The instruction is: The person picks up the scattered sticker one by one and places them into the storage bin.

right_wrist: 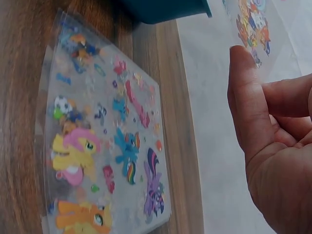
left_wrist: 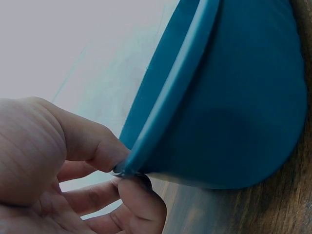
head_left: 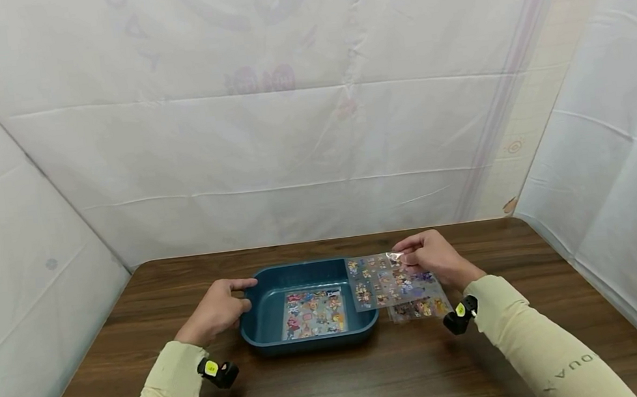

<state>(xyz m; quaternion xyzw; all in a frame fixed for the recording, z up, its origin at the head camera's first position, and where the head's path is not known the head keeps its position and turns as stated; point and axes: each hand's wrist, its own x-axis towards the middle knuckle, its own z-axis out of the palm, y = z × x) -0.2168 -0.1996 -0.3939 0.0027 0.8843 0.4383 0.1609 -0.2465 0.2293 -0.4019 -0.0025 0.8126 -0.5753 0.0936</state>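
Note:
A blue-green plastic basin (head_left: pixel 311 343) stands on the table, a sticker sheet (head_left: pixel 314 313) with colourful cartoon figures lying flat inside it. My left hand (head_left: pixel 221 308) pinches the basin's left rim between thumb and fingers, as the left wrist view shows close up. Between the thumb and fingers of my right hand (head_left: pixel 434 257) hangs a clear sticker sheet (head_left: pixel 379 290), which overlaps the basin's right rim in the head view. Below that hand, more clear sticker sheets (right_wrist: pixel 109 136) with cartoon ponies lie stacked on the table.
The brown wood-grain table (head_left: pixel 317 395) reaches back to a white cloth wall (head_left: pixel 288 143). White cloth also hangs along the left and right sides. Each wrist wears a black strap with a small camera (head_left: pixel 217 370).

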